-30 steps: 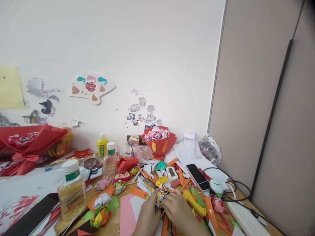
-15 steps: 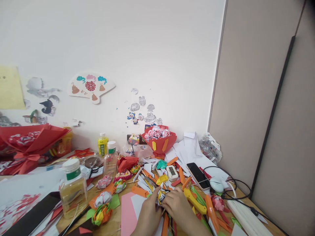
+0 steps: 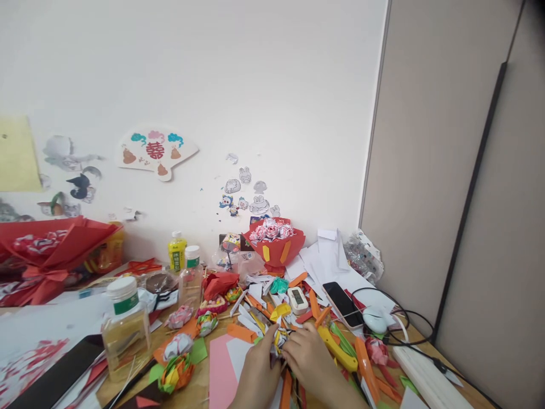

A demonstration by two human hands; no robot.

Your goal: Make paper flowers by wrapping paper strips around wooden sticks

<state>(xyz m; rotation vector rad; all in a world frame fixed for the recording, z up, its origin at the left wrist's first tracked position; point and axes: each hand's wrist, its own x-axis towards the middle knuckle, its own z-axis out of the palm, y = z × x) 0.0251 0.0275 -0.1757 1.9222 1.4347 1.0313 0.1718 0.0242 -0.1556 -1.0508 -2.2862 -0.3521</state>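
Between my two hands is a small white-and-yellow paper flower (image 3: 280, 339), low in the middle of the view. My left hand (image 3: 260, 363) grips it from the left, thumb and fingers closed around its side. From the right my right hand (image 3: 307, 355) pinches at it with bent fingers; my fingers hide much of the flower. Folded orange and white paper strips (image 3: 240, 331) lie close around both hands. A yellow-handled tool (image 3: 338, 347) rests just right of my right hand. Pink paper (image 3: 222, 369) lies left of my left hand.
Finished paper flowers (image 3: 176, 372) and a clear jar (image 3: 126, 335) stand to the left. A red bouquet (image 3: 275, 250) is at the wall. On the right are a phone (image 3: 343, 304), a white timer (image 3: 297, 300), cables and a power strip (image 3: 430, 378).
My hands stay around the paper flower, with only a slight shift of the fingers. The camera view has moved very slightly.
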